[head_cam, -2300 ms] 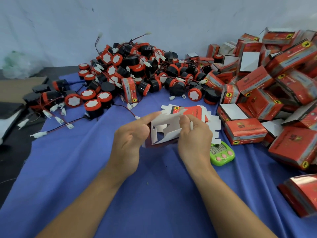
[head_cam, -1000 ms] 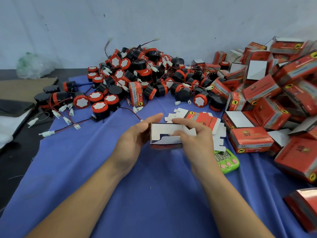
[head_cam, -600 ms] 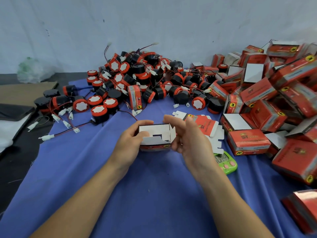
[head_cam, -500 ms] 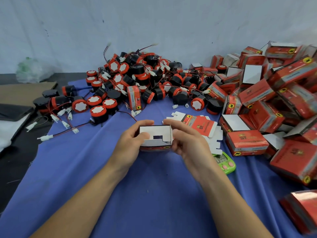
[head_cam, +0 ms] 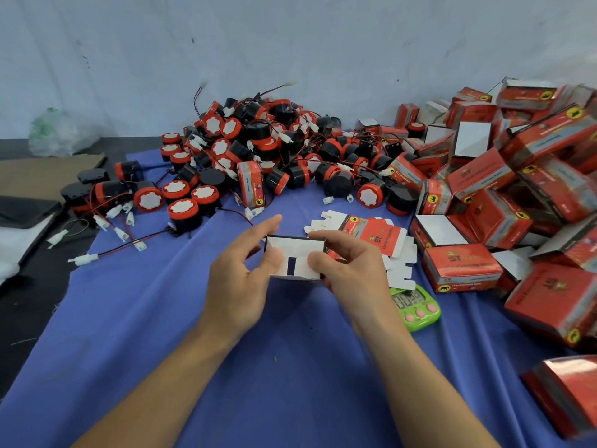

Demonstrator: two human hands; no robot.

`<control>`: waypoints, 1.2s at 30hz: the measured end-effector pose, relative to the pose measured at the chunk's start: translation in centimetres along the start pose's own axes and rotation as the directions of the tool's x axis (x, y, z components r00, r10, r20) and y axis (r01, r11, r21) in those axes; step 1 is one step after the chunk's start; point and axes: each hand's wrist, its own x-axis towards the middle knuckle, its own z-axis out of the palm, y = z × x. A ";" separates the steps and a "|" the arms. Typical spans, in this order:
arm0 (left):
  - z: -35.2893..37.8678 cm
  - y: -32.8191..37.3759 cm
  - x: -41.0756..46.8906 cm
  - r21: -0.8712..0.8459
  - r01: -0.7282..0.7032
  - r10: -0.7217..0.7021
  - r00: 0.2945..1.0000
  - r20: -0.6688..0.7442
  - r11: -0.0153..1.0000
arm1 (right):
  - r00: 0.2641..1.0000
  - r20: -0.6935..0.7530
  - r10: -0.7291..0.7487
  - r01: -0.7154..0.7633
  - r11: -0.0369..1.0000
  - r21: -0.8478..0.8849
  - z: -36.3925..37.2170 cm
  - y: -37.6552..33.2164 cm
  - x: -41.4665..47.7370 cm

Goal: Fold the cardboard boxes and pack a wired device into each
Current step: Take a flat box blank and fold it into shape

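Cardboard box is held off the blue cloth, over the middle of the surface, with its white inner flaps turned up toward the camera. The left hand grips its left end: the thumb presses flat on the left flap, the forefinger reaches straight over the far top edge, and the other fingers curl out of sight behind it. The right hand clamps the right end the same way, thumb on the right flap and forefinger hooked over the far edge. A narrow dark gap shows between the two flaps, so this end is not fully shut.

By my reading, the step in hand is forming the box: one end is being closed and nothing has gone inside yet. The next move calls for pressing the flaps flush and tucking the closing tab. Then the box must be turned open end up and one hand freed. That hand would reach to the pile of wired devices toward the far edge.

A stack of flat blanks lies just beyond the right hand. Finished red boxes crowd the right edge, and a green timer sits just beside the right wrist.
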 end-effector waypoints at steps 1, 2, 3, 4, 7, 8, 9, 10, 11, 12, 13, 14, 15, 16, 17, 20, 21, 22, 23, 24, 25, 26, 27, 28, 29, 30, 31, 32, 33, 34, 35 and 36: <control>0.0 0.2 -0.1 0.053 -0.049 0.052 0.997 -0.051 0.997 | 1.000 -0.013 -0.006 0.006 1.000 -0.003 0.0 0.0 0.0; -0.2 0.3 -0.2 0.100 -0.092 0.102 0.990 -0.097 0.991 | 1.000 -0.029 -0.006 0.006 1.000 -0.001 0.0 -0.1 0.0; -0.3 0.4 -0.1 0.133 -0.122 0.138 0.982 -0.125 0.984 | 0.999 -0.044 -0.002 0.002 1.000 0.010 0.0 -0.1 0.1; -0.5 0.3 0.0 0.146 -0.129 0.147 0.982 -0.122 0.981 | 0.998 -0.054 0.007 -0.005 0.999 0.032 -0.1 -0.1 0.1; -1.0 0.1 0.1 0.095 -0.090 0.089 0.996 0.012 0.991 | 0.999 -0.046 0.028 -0.023 0.995 0.101 -0.4 -0.3 0.2; -1.2 0.1 0.0 0.083 -0.083 0.078 0.995 0.060 0.993 | 0.999 -0.041 0.032 -0.027 0.993 0.112 -0.6 -0.3 0.2; -1.3 0.1 0.0 0.084 -0.087 0.079 0.992 0.100 0.993 | 0.999 -0.039 0.037 -0.032 0.992 0.119 -0.7 -0.4 0.2; -1.3 0.0 0.0 0.100 -0.092 0.079 0.989 0.127 0.991 | 0.998 -0.035 0.044 -0.039 0.992 0.122 -0.7 -0.3 0.2; -1.2 -0.2 0.1 0.117 -0.097 0.080 0.986 0.144 0.988 | 0.998 -0.029 0.049 -0.045 0.991 0.125 -0.8 -0.4 0.1; -1.1 -0.3 0.1 0.145 -0.104 0.082 0.985 0.152 0.984 | 0.998 -0.021 0.054 -0.050 0.990 0.132 -0.8 -0.4 0.1; -1.0 -0.3 0.2 0.162 -0.104 0.078 0.984 0.160 0.981 | 0.998 -0.011 0.057 -0.055 0.988 0.141 -0.8 -0.4 0.1; -0.7 -0.4 0.2 0.176 -0.103 0.075 0.985 0.157 0.979 | 0.998 0.001 0.059 -0.059 0.987 0.149 -0.9 -0.5 0.1; -0.5 -0.6 0.2 0.168 -0.085 0.062 0.989 0.133 0.982 | 0.998 0.014 0.065 -0.066 0.986 0.155 -0.9 -0.5 0.1; -0.2 -0.6 0.1 0.140 -0.045 0.032 0.995 0.095 0.989 | 0.997 0.026 0.072 -0.075 0.984 0.162 -1.0 -0.4 0.1; -0.1 -0.4 0.1 0.098 -0.002 -0.002 0.999 0.044 0.995 | 0.996 0.040 0.079 -0.085 0.982 0.166 -1.1 -0.5 0.1; 0.2 -0.3 0.0 0.064 0.016 -0.012 0.998 -0.063 0.998 | 0.992 0.076 0.100 -0.111 0.983 0.148 -1.1 -0.5 0.1; 0.2 -0.2 -0.1 0.066 0.008 -0.005 0.999 -0.048 0.998 | 0.991 0.080 0.104 -0.114 0.984 0.134 -1.1 -0.5 0.1; 0.4 -0.2 -0.1 0.068 0.005 -0.003 1.000 -0.017 0.998 | 0.991 0.083 0.106 -0.116 0.986 0.122 -1.1 -0.4 0.1; 0.6 -0.2 -0.1 0.066 0.014 -0.015 1.000 0.014 0.998 | 0.991 0.086 0.106 -0.116 0.986 0.119 -1.2 -0.4 0.1; 0.8 -0.2 -0.1 0.053 0.040 -0.042 0.998 0.039 0.998 | 0.990 0.095 0.102 -0.114 0.986 0.123 -1.2 -0.4 0.1; 0.9 -0.1 -0.1 0.028 0.074 -0.076 0.995 0.060 0.997 | 0.990 0.111 0.089 -0.104 0.986 0.128 -1.1 -0.4 0.1; 1.0 -0.2 0.0 -0.003 0.110 -0.110 0.991 0.078 0.994 | 0.989 0.130 0.070 -0.087 0.988 0.125 -1.0 -0.5 0.0; 1.0 -0.2 0.0 -0.024 0.137 -0.134 0.987 0.093 0.990 | 0.989 0.140 0.050 -0.065 0.992 0.110 -0.8 -0.6 -0.2; 1.1 -0.2 0.0 -0.037 0.145 -0.140 0.985 0.102 0.989 | 0.991 0.132 0.028 -0.039 0.996 0.080 -0.5 -0.6 -0.3; 1.2 -0.1 0.0 -0.047 0.144 -0.138 0.985 0.107 0.988 | 0.994 0.109 0.007 -0.011 0.999 0.036 -0.3 -0.5 -0.4; 1.3 -0.1 0.0 -0.066 0.139 -0.132 0.985 0.107 0.988 | 0.997 0.076 -0.014 0.015 1.000 -0.012 0.0 -0.3 -0.5; 1.4 -0.1 -0.1 -0.090 0.140 -0.131 0.986 0.103 0.986 | 0.998 0.050 -0.033 0.036 0.998 -0.048 0.2 -0.2 -0.5; 1.6 -0.2 -0.1 -0.114 0.146 -0.137 0.987 0.089 0.983 | 0.998 0.040 -0.048 0.051 0.996 -0.072 0.4 -0.1 -0.6; 1.7 -0.2 -0.1 -0.125 0.156 -0.147 0.986 0.078 0.980 | 0.997 0.040 -0.059 0.063 0.994 -0.092 0.6 0.0 -0.6; 1.7 -0.3 -0.1 -0.127 0.159 -0.151 0.986 0.076 0.979 | 0.997 0.042 -0.064 0.069 0.992 -0.110 0.6 0.1 -0.6; 1.8 -0.3 -0.1 -0.123 0.158 -0.148 0.986 0.082 0.980 | 0.997 0.040 -0.064 0.068 0.990 -0.126 0.5 0.1 -0.7; 1.8 -0.4 -0.1 -0.115 0.156 -0.146 0.985 0.092 0.981 | 0.997 0.036 -0.064 0.068 0.988 -0.141 0.5 0.1 -0.7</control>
